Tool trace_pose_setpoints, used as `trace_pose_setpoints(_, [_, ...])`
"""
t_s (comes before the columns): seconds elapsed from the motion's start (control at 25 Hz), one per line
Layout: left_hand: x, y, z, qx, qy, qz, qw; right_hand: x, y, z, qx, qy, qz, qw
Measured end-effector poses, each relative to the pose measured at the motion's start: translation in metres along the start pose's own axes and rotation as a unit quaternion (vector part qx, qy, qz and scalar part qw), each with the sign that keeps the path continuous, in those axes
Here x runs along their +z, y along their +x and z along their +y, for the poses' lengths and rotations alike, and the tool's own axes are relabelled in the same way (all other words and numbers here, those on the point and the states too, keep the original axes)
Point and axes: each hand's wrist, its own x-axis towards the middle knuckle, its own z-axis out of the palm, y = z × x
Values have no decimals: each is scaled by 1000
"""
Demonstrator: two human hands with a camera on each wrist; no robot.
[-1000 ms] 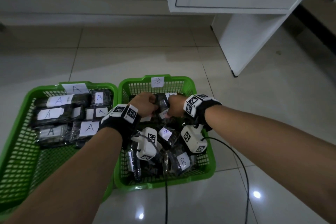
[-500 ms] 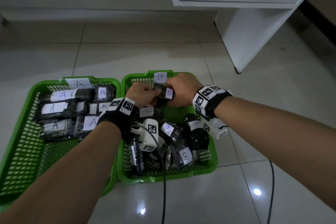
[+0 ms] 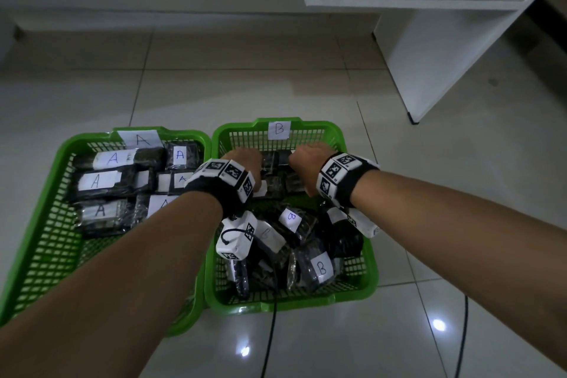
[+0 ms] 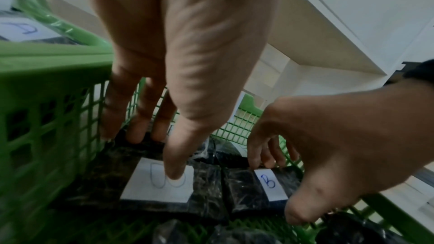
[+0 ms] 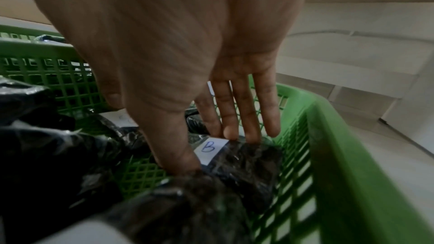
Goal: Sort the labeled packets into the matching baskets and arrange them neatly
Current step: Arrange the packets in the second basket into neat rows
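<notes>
Right now, nearest my forearms, loose black B packets (image 3: 316,267) lie jumbled in the near half of the B basket (image 3: 368,279), white labels facing every way. Under my wrists, a patch of bare green mesh separates that heap from the tidy row up ahead.

My left hand (image 3: 245,167) reaches down at the far left of this basket; from the left wrist view its fingers are straight and spread, the thumb tip pressing on the white label of a flat B-labeled packet (image 4: 164,188), the other fingertips (image 4: 138,133) touching that packet's far edge by the basket wall. My right hand (image 3: 308,159) is just beside it to the right, fingers extended too: thumb down at the near edge of a second B-labeled packet (image 5: 246,159), fingertips (image 5: 231,133) at its far edge, so the packet sits between thumb and fingers. Those two packets lie flat, side by side, edges touching.

Left of my left arm, the A basket (image 3: 46,224) holds A packets (image 3: 101,181) laid in rows at its far end. Beyond both hands, a paper B tag (image 3: 279,129) hangs on the far wall, then tiled floor (image 3: 245,70) and a white cabinet (image 3: 429,24).
</notes>
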Motion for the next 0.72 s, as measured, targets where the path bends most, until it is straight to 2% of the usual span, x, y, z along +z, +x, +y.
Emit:
trace_pose_setpoints(0.12, [2, 2, -4, 4, -31, -40, 999, 2, 7, -2, 4, 16, -24, 1000])
trace_pose_setpoints(0.4, [-7, -11, -1, 28, -20, -27, 999, 3, 14, 1, 12, 58, -27, 998])
trace_pose_setpoints(0.48, [-11, -18, -3, 34, -18, 1, 999, 1, 15, 1, 24, 53, 11, 998])
trace_pose_setpoints(0.56, [-15, -31, -6, 59, -57, 8, 997, 0, 10, -5, 31, 115, 32, 992])
trace_pose_setpoints(0.64, [-16, -47, -10, 95, -82, -60, 990, 0, 4, -15, 27, 193, -11, 981])
trace_pose_setpoints(0.72, [-11, -65, -12, 113, -59, -130, 983, 5, -1, -26, 11, 217, -38, 975])
